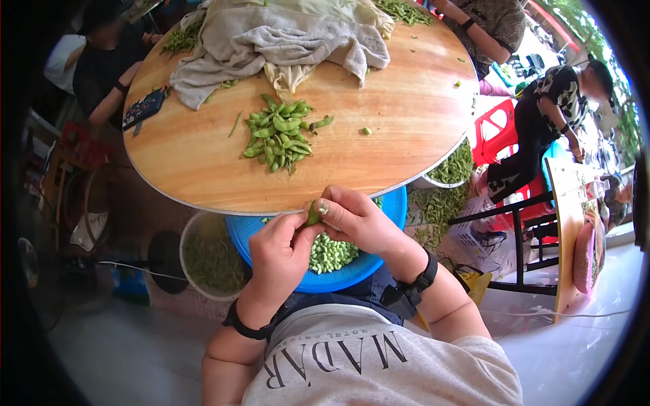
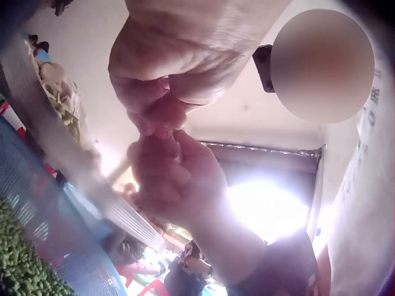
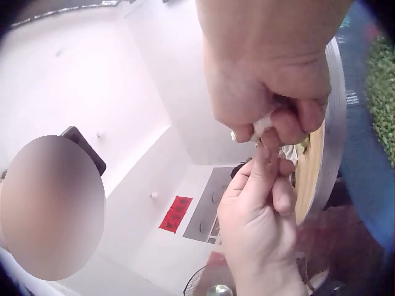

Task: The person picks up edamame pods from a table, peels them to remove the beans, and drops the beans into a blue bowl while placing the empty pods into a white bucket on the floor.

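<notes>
the green pod (image 1: 313,212) is held up between both hands, seen at the near edge of the wooden table (image 1: 189,162). the left hand (image 1: 274,247), coming in from seven o'clock, has thumb and fingers drawn together in a tight pinch on the pod. the right hand (image 1: 355,223), in from four o'clock, is curled with its thumb set against the pod's other side, so both seem to have hold of it. a pale patch (image 1: 323,208) shows by the right thumb — wrapping or a bit of bean, i cannot tell which

at five o'clock from the pod, below the fingers, beans (image 1: 332,254) lie loose in a blue tub (image 1: 369,276). a heap of pods (image 1: 279,139) sits on the table at eleven o'clock, with a crumpled cloth (image 1: 271,51) beyond it towards twelve

as for handling, the pod should be very light, with a bendy, slightly tough skin that may turn slick if damp. the beans inside are likely firm but easily bruised or dropped. best hold looks to be a fingertip pinch near each end, thumbs close to the seam — steady pressure rather than a hard squeeze
</notes>
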Demonstrator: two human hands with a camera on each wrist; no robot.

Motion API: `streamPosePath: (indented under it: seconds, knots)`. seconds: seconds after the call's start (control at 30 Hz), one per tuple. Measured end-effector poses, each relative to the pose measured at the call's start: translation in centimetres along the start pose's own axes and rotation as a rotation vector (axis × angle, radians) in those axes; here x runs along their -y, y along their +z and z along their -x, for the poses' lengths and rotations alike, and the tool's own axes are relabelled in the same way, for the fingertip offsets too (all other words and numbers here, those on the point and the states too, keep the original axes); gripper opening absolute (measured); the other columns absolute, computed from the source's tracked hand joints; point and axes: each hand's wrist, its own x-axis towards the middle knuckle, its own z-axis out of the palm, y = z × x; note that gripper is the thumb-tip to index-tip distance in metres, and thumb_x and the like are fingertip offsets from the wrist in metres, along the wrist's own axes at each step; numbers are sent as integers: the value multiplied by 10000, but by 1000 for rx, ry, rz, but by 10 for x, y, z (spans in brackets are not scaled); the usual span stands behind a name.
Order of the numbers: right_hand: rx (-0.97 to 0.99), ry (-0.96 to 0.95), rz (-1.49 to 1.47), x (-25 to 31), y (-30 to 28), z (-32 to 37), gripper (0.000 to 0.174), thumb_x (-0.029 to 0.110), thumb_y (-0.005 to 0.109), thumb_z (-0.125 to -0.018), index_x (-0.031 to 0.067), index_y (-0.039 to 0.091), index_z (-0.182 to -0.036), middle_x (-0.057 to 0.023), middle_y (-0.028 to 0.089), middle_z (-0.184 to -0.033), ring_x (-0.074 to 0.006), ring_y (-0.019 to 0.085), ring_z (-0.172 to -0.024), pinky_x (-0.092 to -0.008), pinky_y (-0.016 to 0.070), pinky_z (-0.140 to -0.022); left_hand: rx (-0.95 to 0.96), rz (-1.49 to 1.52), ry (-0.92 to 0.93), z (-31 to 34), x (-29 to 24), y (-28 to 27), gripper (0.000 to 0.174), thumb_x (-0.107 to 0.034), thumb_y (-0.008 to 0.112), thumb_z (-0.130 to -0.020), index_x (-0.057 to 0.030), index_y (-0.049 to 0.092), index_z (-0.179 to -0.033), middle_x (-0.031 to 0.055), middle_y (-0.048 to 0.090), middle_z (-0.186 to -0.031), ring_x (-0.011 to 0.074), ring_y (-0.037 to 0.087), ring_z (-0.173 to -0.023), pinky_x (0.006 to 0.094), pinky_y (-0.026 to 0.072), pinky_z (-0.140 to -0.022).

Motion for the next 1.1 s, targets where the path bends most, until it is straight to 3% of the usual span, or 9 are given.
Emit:
streamPosePath:
  seconds: [0.27, 0.47, 0.53, 0.6, 0.7, 0.8, 0.83, 0.93, 1.1]
  knots:
    - [-94, -68, -83, -13, 8, -3, 261, 240, 488, -920, 50, 457, -745, 40, 421, -565, -35, 371, -506, -195, 299, -435, -105, 182, -157, 10, 11, 13, 83, -22, 645, -778, 15, 599, -837, 56, 576, -629, 106, 533, -502, 234, 398, -450]
    - [-169, -197, -35, -13, 14, -12, 242, 217, 501, -914, 42, 467, -752, 29, 436, -564, -36, 383, -505, -199, 304, -437, -115, 636, -570, -10, -4, 8, 126, -92, 566, -858, 15, 592, -797, -5, 517, -603, 36, 409, -410, 184, 282, -367]
    - [-172, -199, -5, -11, 10, -13, 246, 222, 500, -916, 39, 473, -754, 27, 441, -566, -36, 385, -507, -198, 305, -438, -31, 739, -613, -16, 1, 0, 177, -142, 544, -876, 11, 594, -801, 32, 532, -606, 48, 392, -390, 183, 281, -349]
    - [-53, -184, -27, -10, 2, -11, 240, 221, 502, -915, 33, 484, -765, 24, 446, -568, -37, 385, -505, -196, 301, -436, 24, 962, -701, -22, 9, -8, 188, -159, 543, -879, 10, 598, -814, 47, 545, -614, 54, 392, -383, 181, 281, -346]
    - [158, -98, -135, -9, -18, -16, 225, 222, 544, -892, 10, 532, -817, 10, 483, -605, -50, 429, -532, -202, 339, -456, 84, 913, -711, -23, 8, -9, 184, -159, 543, -878, 8, 599, -828, 62, 555, -617, 57, 394, -376, 172, 282, -344]
    - [-40, -230, 145, 4, -22, -19, 291, 259, 633, -827, -21, 563, -870, -14, 550, -665, -84, 492, -581, -232, 401, -505, 105, 793, -664, -23, 11, -6, 150, -124, 541, -873, 6, 597, -825, 62, 558, -615, 50, 394, -377, 166, 277, -342]
    - [-153, -271, 332, 7, -24, -21, 367, 285, 713, -744, -25, 585, -892, -45, 594, -685, -109, 532, -630, -262, 441, -568, 115, 734, -636, -23, 11, -4, 139, -112, 539, -872, 5, 597, -824, 63, 560, -615, 48, 394, -376, 163, 275, -341]
    - [-35, -230, 590, 26, -24, -21, 353, 281, 738, -711, -7, 600, -863, -67, 590, -644, -110, 528, -615, -270, 443, -579, 176, 835, -676, -30, 11, -1, 121, -111, 555, -862, -2, 576, -814, 72, 563, -612, 39, 379, -361, 155, 252, -328]
    - [45, -278, 663, 34, -45, -31, 260, 219, 722, -703, 29, 628, -853, -96, 613, -655, -124, 557, -612, -292, 451, -587, 331, 976, -826, -55, 18, 3, 169, -175, 554, -867, -18, 558, -805, 86, 566, -613, 40, 370, -354, 153, 247, -328]
